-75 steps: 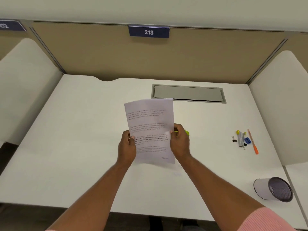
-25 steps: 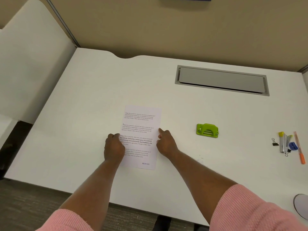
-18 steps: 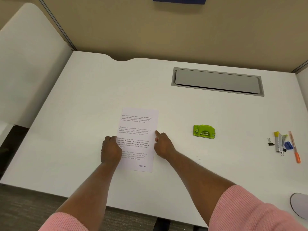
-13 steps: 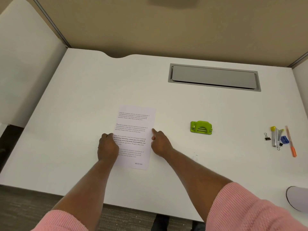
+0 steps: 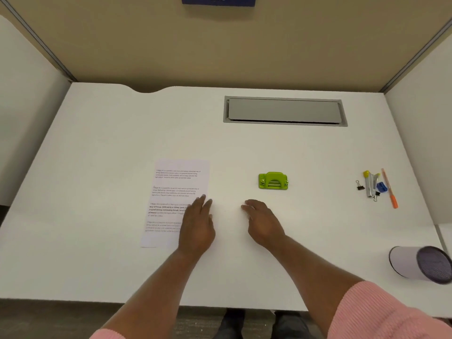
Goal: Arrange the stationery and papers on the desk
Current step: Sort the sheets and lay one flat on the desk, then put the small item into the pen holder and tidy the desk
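A printed sheet of paper (image 5: 171, 192) lies flat on the white desk (image 5: 97, 133), left of centre. My left hand (image 5: 198, 226) hovers over the sheet's lower right part, fingers extended, holding nothing. My right hand (image 5: 263, 220) is open above bare desk to the right of the sheet. A green hole punch (image 5: 273, 181) sits right of the paper, beyond my right hand. Far right lies a small cluster: a black binder clip (image 5: 359, 185), a yellow-capped item (image 5: 367, 183), a blue piece (image 5: 382, 187) and an orange pen (image 5: 390, 188).
A mesh pen cup (image 5: 415, 264) lies on its side at the right front edge. A grey cable-tray lid (image 5: 283, 110) is set into the desk at the back. Beige partition panels enclose the desk at the back and sides.
Both hands have let go of the sheet and shifted right; the left hand went from the sheet's left edge to its right side. The sheet lies still. The view tilted up.
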### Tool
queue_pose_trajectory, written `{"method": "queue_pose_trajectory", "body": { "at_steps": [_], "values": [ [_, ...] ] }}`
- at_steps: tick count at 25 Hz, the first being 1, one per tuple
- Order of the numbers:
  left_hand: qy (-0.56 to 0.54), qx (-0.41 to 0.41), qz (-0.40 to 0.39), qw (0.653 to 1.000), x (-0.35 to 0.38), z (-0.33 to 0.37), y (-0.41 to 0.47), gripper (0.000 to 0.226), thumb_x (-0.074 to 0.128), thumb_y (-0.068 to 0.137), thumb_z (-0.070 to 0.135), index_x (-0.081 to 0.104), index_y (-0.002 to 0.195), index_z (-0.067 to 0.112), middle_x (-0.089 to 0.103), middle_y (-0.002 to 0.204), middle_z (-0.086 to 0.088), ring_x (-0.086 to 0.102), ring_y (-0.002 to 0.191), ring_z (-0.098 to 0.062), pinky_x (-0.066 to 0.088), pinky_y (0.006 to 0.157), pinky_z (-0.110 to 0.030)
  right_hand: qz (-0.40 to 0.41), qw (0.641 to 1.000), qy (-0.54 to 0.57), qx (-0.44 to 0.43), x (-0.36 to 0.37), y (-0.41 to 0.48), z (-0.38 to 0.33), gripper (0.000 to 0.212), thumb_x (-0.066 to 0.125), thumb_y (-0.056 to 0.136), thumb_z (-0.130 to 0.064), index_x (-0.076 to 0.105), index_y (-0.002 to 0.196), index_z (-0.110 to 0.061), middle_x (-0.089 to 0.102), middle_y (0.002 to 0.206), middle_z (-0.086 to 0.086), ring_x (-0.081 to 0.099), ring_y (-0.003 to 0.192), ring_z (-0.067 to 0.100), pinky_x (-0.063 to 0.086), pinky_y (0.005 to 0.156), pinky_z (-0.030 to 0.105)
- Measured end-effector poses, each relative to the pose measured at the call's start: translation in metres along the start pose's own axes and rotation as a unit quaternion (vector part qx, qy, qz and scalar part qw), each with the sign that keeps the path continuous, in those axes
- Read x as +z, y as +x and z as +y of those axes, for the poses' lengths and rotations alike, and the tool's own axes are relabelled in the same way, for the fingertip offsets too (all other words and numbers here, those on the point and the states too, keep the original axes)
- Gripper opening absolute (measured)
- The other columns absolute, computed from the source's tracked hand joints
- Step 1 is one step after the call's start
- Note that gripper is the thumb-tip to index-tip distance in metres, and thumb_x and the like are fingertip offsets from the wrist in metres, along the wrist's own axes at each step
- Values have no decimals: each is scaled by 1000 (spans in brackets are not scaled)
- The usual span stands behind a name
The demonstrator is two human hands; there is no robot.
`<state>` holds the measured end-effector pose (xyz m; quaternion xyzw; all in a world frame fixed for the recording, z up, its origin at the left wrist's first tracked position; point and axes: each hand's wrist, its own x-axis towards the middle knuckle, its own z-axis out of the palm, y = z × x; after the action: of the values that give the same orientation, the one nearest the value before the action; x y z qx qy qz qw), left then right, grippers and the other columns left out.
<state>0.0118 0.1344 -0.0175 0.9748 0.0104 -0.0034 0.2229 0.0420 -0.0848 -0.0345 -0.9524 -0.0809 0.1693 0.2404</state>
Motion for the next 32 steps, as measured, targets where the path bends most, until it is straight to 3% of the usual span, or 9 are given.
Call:
{"method": "queue_pose_trajectory", "body": {
  "at_steps": [5, 8, 13, 17, 22, 25, 28, 32],
  "values": [
    [22, 117, -147, 982, 48, 48, -13, 55, 39, 99, 19, 34, 152, 8, 25, 162, -11, 23, 151, -28, 19, 123, -41, -19, 999, -25, -34, -12, -36, 32, 61, 43, 92, -2, 45, 149, -21, 36, 158, -3, 27, 148, 12, 25, 118, 24],
    [42, 149, -187, 970, 64, 64, -20, 58, 33, 103, 24, 19, 157, 10, 7, 166, -6, 6, 154, -24, 3, 124, -34, -11, 999, -20, -37, -17, -56, 45, 61, 44, 91, -1, 44, 150, -19, 37, 158, 1, 29, 147, 15, 29, 116, 26],
    [46, 159, -202, 965, 72, 80, -23, 58, 31, 105, 27, 12, 158, 14, 0, 167, -4, -2, 154, -21, 3, 125, -34, -10, 999, 1, -32, -18, -73, 54, 57, 45, 91, -4, 48, 147, -16, 40, 156, 3, 33, 146, 18, 36, 116, 32],
    [2, 82, -164, 983, 56, 78, -18, 58, 36, 103, 28, 19, 157, 14, 9, 166, -3, 5, 154, -20, 9, 125, -35, 21, 999, 13, -25, -18, -65, 44, 43, 47, 98, -14, 55, 140, -14, 49, 149, 5, 42, 139, 21, 38, 113, 33],
    [-12, -51, -74, 996, 14, 27, -10, 56, 43, 102, 30, 31, 153, 14, 25, 163, -5, 19, 152, -21, 21, 123, -40, 18, 996, 44, -70, -21, -32, 0, 40, 52, 99, -20, 55, 138, -14, 51, 141, 0, 50, 130, 19, 42, 105, 31],
    [-27, -173, -10, 984, -17, -20, -7, 56, 49, 100, 29, 36, 151, 8, 33, 159, -12, 29, 148, -28, 28, 119, -42, -32, 993, 42, -103, -15, -8, -36, 45, 53, 99, -23, 49, 143, -15, 46, 145, 0, 50, 130, 20, 43, 104, 33],
    [-31, -279, 6, 960, -37, -62, -4, 58, 48, 100, 30, 33, 151, 6, 31, 159, -15, 27, 148, -29, 27, 119, -44, -107, 989, 8, -106, -3, 13, -64, 53, 51, 99, -28, 39, 150, -19, 34, 156, -1, 42, 139, 20, 40, 109, 35],
    [-20, -318, -19, 948, -45, -89, -2, 59, 47, 100, 31, 30, 151, 5, 29, 159, -16, 25, 148, -30, 26, 119, -45, -167, 981, -25, -99, 11, 25, -81, 58, 50, 99, -30, 33, 154, -19, 27, 161, 1, 35, 143, 21, 39, 111, 40]
  ]
}}
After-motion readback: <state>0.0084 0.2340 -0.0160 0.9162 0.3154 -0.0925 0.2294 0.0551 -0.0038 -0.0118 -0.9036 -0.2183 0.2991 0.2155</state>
